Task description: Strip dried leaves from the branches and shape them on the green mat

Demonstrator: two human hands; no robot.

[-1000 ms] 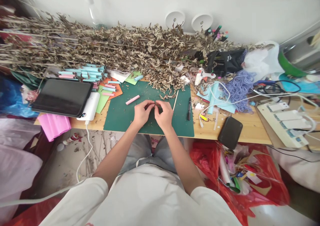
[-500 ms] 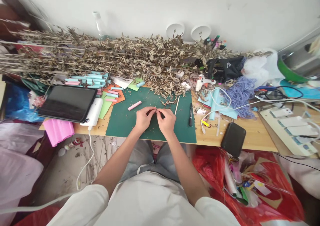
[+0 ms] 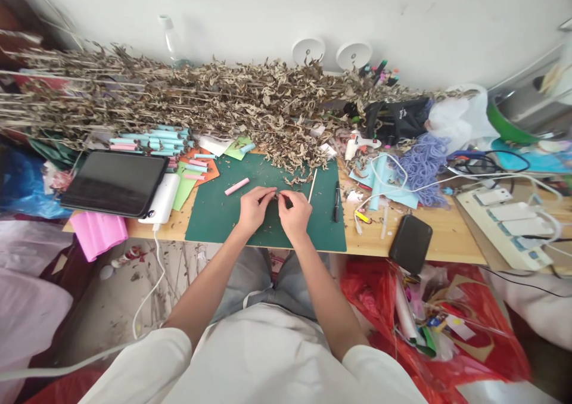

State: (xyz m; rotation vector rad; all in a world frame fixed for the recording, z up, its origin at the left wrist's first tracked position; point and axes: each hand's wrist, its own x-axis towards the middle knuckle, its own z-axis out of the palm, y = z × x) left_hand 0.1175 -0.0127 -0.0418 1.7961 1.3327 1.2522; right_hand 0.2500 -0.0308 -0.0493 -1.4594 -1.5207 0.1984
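Observation:
Over the green cutting mat [image 3: 214,213], my left hand [image 3: 255,210] and my right hand [image 3: 295,213] meet with fingertips pinched close together. Something small and brownish, perhaps a bit of dried leaf, shows between them; it is too small to name surely. A pink paper roll [image 3: 236,186] lies on the mat, left of my left hand. Just right of my right hand is a thin pale stick [image 3: 313,186], and beyond it a black pen [image 3: 336,201]. Crumbled dried leaves [image 3: 295,154] spill onto the mat's far edge.
Bundles of dried stalks [image 3: 201,94] span the back. At left sit a tablet [image 3: 116,180], a white power bank [image 3: 161,201] and several blue rolls [image 3: 165,139]. Rightward are a glue gun [image 3: 360,143], purple yarn [image 3: 426,168], a black case [image 3: 411,243] and a power strip [image 3: 504,228].
My fingertips have drawn slightly apart from each other, still pinched. The whole view has shifted a little; the pink roll, stick and pen stay in place on the mat.

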